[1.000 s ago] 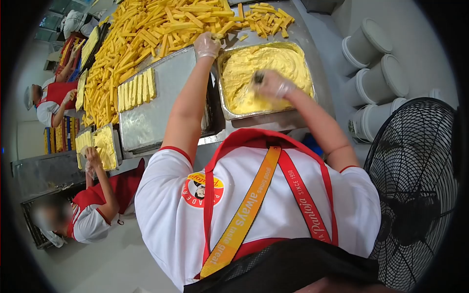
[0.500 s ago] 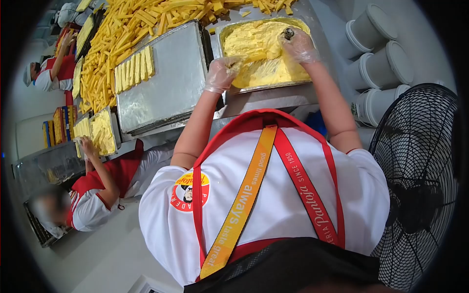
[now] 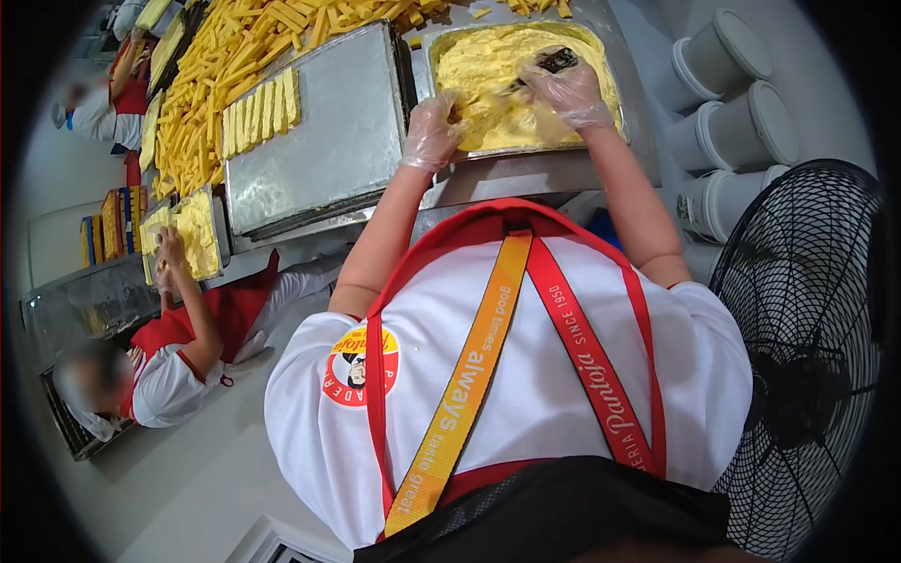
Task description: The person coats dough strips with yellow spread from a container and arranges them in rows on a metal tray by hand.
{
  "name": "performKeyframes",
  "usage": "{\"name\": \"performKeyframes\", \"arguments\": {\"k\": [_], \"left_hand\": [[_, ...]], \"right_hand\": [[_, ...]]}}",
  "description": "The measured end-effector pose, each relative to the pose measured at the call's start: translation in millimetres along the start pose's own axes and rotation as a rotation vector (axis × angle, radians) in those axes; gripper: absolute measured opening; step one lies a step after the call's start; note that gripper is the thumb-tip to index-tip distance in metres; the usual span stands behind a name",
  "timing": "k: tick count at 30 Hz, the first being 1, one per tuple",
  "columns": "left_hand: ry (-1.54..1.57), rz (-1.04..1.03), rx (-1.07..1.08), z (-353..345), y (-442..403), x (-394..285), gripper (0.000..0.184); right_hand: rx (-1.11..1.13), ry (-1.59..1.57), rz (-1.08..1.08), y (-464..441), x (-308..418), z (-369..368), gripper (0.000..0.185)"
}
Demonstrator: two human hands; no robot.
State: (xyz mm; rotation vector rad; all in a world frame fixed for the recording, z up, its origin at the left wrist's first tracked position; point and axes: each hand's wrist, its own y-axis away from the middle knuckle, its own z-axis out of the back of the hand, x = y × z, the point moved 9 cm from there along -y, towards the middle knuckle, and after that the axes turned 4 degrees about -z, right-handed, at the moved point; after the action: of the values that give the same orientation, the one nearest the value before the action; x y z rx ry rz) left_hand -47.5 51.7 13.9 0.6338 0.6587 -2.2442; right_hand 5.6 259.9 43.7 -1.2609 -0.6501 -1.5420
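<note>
My right hand [image 3: 568,94], in a clear plastic glove, is closed round a dark-handled spatula [image 3: 559,60]. Its blade is mostly hidden and blurred over the cream. A metal tray [image 3: 619,80] lies under both hands and holds thick pale-yellow cream [image 3: 511,45]. At the tray's left front corner, my gloved left hand [image 3: 430,131] is closed on what looks like a yellow stick, mostly covered by fingers and cream. Left of it lies a flat metal sheet pan [image 3: 319,141] on a stack, bearing a row of cream-coated sticks [image 3: 262,113] at its far left corner.
Loose yellow sticks [image 3: 211,94] pile up behind the pans. Grey-white buckets [image 3: 723,52] and a large black fan [image 3: 798,357] stand on the right. At left, a co-worker in a red apron [image 3: 221,305] handles another cream tray [image 3: 223,244]; a second person [image 3: 94,114] works farther back.
My right hand has shifted slightly left and tipped, showing more of the spatula's handle. My left hand has moved a little right and up. The co-worker's hands have shifted slightly over the other tray.
</note>
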Motion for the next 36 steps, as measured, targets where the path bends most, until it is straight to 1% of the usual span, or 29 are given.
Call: {"name": "performKeyframes", "arguments": {"k": [1,3,4,5,6,8,9,12,14,15,16,17,18,19,20,22,24,26,27,28,29,32,35,36], "left_hand": [[-0.004,-0.012,-0.021,1,0,0,0.037],[-0.012,-0.036,-0.064,2,0,0,0.039],[0.020,-0.012,-0.055,2,0,0,0.040],[0.053,0.012,-0.047,4,1,-1,0.041],[0.087,0.036,-0.040,4,1,-1,0.041],[0.028,0.020,-0.024,3,0,3,0.038],[-0.002,0.014,-0.016,2,0,5,0.036],[0.018,0.066,-0.018,-1,1,15,0.031],[0.103,0.106,0.001,-8,2,31,0.030],[0.145,0.125,0.006,-8,2,37,0.030],[0.121,0.139,0.013,-6,2,36,0.029],[0.096,0.156,0.018,-4,5,33,0.029],[0.071,0.173,0.019,2,7,30,0.029],[0.063,0.172,0.009,14,6,22,0.024],[0.160,0.192,-0.114,28,7,32,0.022],[0.356,0.230,-0.349,62,20,62,0.020],[-0.118,0.286,-0.538,129,30,81,0.021],[-0.106,0.402,-0.733,175,45,72,0.022],[-0.266,0.349,-0.767,186,50,89,0.023],[-0.426,0.292,-0.799,189,53,122,0.024],[-0.586,0.233,-0.827,190,52,139,0.025],[-0.523,0.422,-0.650,182,43,174,0.023],[-0.520,0.503,-0.567,178,43,196,0.031],[-0.562,0.521,-0.564,178,44,198,0.035]], "right_hand": [[0.024,-0.234,-0.005,4,1,-7,0.039],[0.037,-0.051,-0.094,2,-5,-9,0.041],[0.043,0.041,-0.136,-1,-9,-10,0.042],[0.050,0.138,-0.231,-15,-59,-9,0.046],[-0.008,0.272,-0.220,-20,-64,1,0.047],[-0.123,0.541,-0.186,-29,-70,16,0.049],[-0.156,0.337,-0.062,-19,-43,16,0.046],[-0.027,0.005,0.238,5,7,-3,0.040],[-0.023,0.047,0.252,7,10,-9,0.033],[-0.007,0.183,0.214,-1,-12,-13,0.031],[0.010,0.318,0.181,-10,-30,-14,0.030],[0.015,0.327,0.032,-19,-53,-8,0.030],[-0.082,0.354,-0.114,-17,-58,10,0.031],[-0.160,0.424,-0.082,-16,-51,19,0.033],[-0.239,0.493,-0.054,-14,-45,27,0.036],[-0.228,0.425,-0.154,-9,-57,30,0.037],[-0.222,0.365,-0.240,-7,-69,30,0.038],[-0.218,0.310,-0.311,-6,-78,27,0.038],[-0.239,0.320,-0.276,-3,-66,26,0.037],[-0.240,0.317,-0.265,-5,-67,24,0.037],[-0.241,0.316,-0.255,-6,-72,21,0.037],[-0.248,0.340,-0.229,-6,-66,19,0.033],[-0.201,0.324,-0.239,2,-35,11,0.027],[-0.179,0.308,-0.247,8,-26,9,0.025]]}}
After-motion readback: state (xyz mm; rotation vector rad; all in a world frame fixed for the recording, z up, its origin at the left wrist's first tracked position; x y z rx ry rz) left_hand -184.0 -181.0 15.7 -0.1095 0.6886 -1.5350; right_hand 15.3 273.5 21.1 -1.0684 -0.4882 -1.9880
